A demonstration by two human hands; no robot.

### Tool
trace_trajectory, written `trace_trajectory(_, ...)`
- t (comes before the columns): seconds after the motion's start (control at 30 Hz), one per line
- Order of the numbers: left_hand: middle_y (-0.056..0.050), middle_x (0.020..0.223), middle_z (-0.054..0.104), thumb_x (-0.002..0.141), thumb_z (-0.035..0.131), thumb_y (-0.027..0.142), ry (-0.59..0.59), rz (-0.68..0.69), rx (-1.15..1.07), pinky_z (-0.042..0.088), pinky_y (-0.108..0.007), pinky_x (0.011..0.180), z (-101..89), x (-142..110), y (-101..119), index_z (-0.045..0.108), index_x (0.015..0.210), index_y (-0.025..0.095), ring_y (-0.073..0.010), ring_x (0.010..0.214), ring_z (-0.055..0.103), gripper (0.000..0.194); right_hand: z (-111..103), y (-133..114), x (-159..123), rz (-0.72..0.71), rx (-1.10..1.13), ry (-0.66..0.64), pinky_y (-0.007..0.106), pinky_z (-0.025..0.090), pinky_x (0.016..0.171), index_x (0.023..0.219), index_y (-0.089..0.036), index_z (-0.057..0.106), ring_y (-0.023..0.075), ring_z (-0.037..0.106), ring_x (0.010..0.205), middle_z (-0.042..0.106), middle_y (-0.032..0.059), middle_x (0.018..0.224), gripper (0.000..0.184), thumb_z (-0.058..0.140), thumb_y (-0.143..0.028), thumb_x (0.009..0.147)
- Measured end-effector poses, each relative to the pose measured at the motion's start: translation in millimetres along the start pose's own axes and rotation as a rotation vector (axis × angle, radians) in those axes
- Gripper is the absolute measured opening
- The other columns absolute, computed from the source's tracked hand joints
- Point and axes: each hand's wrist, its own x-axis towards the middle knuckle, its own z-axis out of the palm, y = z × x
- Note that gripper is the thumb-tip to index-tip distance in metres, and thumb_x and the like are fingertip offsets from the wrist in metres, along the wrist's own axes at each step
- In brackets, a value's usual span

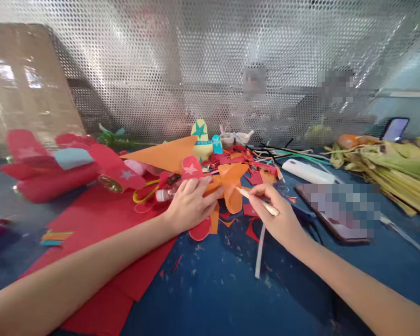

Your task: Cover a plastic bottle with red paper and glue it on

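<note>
My left hand (192, 204) presses on the near end of an orange paper cutout (234, 200), its fingers reaching over the edge. A red paper piece with a pale star (192, 167) and a rounded red end (200, 229) show above and below that hand. Beside it lies a clear plastic bottle with a white cap (161, 195), partly hidden. My right hand (275, 210) grips a slim cream pen-like stick (266, 205), whose pointed tip meets the orange cutout or hovers just over it; I cannot tell which.
Red sheets (108, 233) spread under my left forearm. A red toy plane (56, 172) stands at left, an orange paper triangle (168, 154) behind my hand. Red scraps (245, 158) pile at the back. A white glue-gun-like object (306, 171), phone (336, 212) and dry husks (388, 163) lie right.
</note>
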Motion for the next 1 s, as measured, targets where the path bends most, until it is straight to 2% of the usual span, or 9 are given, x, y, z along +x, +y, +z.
trace_trajectory(0.17,-0.012,0.119,0.063,0.089,0.054,0.033,-0.006,-0.002,-0.006,0.045,-0.037,0.073,-2.0,-0.3,-2.0,0.066,0.12,0.031,-0.0269,0.087,0.051,0.033,-0.2,-0.5,-3.1,0.014,0.0,0.003,0.025,0.041,0.057,0.084,-0.023,0.052,0.0118,0.052,0.061,0.056,-0.002,0.073,0.011,0.05,-0.031,0.09)
trace_trajectory(0.4,-0.012,0.119,0.064,0.09,0.054,0.034,0.023,0.003,-0.01,0.045,-0.037,0.073,-2.2,-0.1,-2.1,0.066,0.12,0.031,-0.0267,0.086,0.05,0.032,-0.4,-2.7,-2.7,0.02,-0.022,-0.074,0.025,0.044,0.061,0.086,-0.023,0.053,0.0126,0.053,0.065,0.055,-0.0019,0.074,0.011,0.048,-0.032,0.092)
trace_trajectory(0.6,-0.013,0.119,0.064,0.09,0.054,0.034,0.026,0.006,-0.013,0.044,-0.037,0.072,-0.9,0.4,-2.1,0.066,0.119,0.03,-0.0266,0.085,0.05,0.032,-0.3,-0.9,-2.2,0.028,-0.019,-0.036,0.026,0.043,0.057,0.085,-0.024,0.052,0.0135,0.053,0.061,0.055,-0.0021,0.07,0.012,0.049,-0.033,0.092)
trace_trajectory(1.0,-0.013,0.118,0.063,0.091,0.053,0.033,0.026,0.016,-0.009,0.044,-0.037,0.071,-1.9,-0.2,-2.2,0.066,0.119,0.03,-0.0267,0.085,0.05,0.032,-0.3,-0.6,-3.8,0.034,-0.024,-0.072,0.026,0.043,0.062,0.086,-0.024,0.052,0.0134,0.053,0.065,0.055,-0.0019,0.074,0.012,0.048,-0.034,0.092)
